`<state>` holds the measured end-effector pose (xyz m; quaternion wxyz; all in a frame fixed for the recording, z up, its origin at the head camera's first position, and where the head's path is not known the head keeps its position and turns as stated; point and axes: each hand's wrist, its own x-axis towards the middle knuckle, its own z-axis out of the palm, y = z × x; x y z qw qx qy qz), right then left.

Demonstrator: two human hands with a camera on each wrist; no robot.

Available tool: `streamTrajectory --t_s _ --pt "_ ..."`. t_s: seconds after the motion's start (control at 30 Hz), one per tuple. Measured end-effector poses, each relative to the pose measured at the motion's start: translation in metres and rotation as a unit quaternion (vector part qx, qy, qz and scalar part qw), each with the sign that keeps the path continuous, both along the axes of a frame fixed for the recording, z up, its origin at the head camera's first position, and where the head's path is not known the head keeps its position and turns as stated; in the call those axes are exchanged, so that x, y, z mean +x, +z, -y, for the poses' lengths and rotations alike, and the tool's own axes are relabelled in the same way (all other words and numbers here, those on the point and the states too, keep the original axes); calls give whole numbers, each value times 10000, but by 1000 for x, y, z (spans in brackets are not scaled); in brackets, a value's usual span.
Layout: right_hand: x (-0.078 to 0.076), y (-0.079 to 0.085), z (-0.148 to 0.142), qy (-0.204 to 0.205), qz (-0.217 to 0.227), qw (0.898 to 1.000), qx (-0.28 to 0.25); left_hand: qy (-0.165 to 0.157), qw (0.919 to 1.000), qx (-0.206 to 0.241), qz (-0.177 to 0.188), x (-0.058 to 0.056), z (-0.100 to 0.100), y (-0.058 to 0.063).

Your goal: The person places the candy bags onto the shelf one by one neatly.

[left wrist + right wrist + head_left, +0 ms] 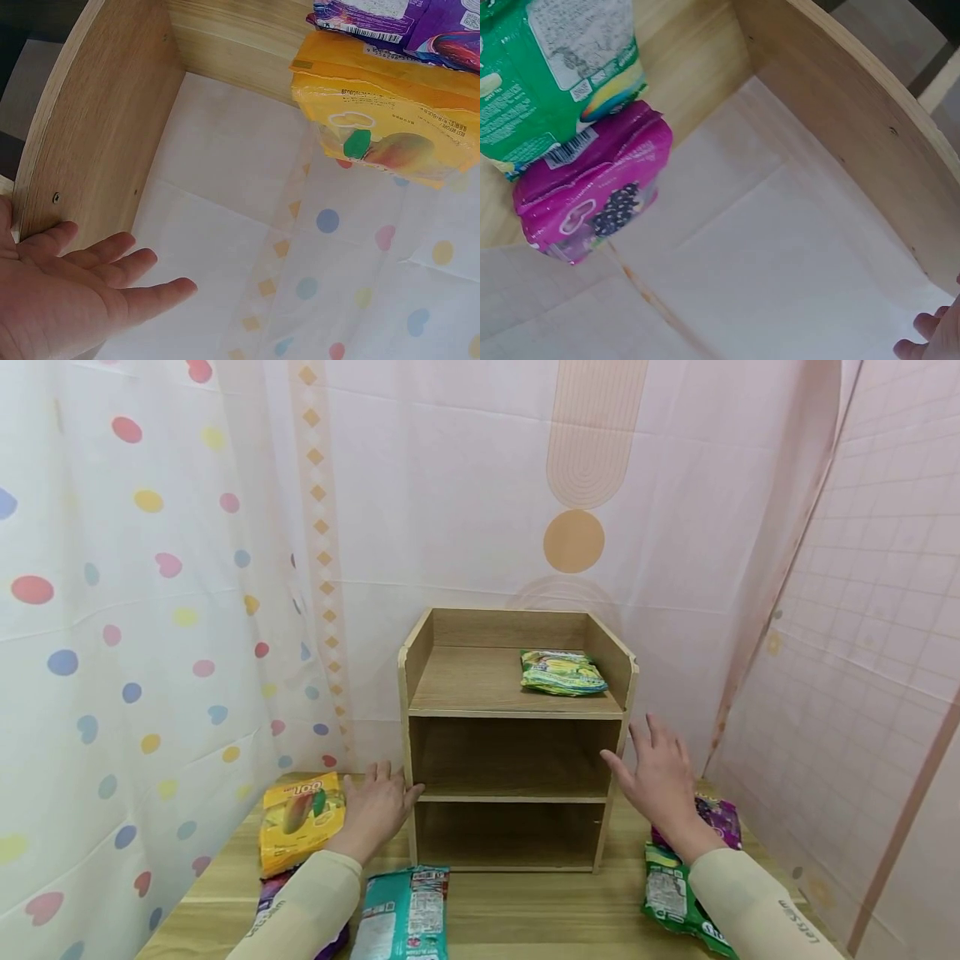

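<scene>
A small wooden shelf [517, 714] with three levels stands at the middle back of the table. My left hand [377, 803] is at its left side, fingers spread and thumb at the front edge; the left wrist view shows the fingers beside the side panel [112, 112]. Near the right side panel, my right hand [660, 777] is raised with fingers extended, holding nothing. On the top level, toward the right, lies a green and yellow snack bag [562, 673]. The middle and bottom levels show bare wood.
Left on the table are a yellow mango bag [300, 818] and a purple bag [420, 26], partly behind my left forearm. A teal bag [405, 914] lies in front of the shelf. On the right are a green bag [667, 889] and a magenta grape bag [600, 187]. Patterned curtains [465, 485] surround the table.
</scene>
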<state>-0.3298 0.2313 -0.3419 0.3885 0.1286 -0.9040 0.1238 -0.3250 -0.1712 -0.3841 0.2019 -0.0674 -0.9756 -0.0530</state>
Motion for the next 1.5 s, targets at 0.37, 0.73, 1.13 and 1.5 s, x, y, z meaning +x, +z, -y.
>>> streamTrajectory --t_s 0.37,0.73,1.13,1.5 --pt "-2 -15 -1 -301 857 9955 256 -11 10000 -7 -15 -3 0 -3" --pt "-8 -31 2 -335 1189 9915 413 -10 10000 31 -46 -2 -1 -2" --pt "-8 -39 5 -409 1573 9855 485 -18 10000 47 -34 -3 -1 -4" --pt "-4 -40 11 -360 1985 9793 190 34 9999 4 97 -2 1 -4"
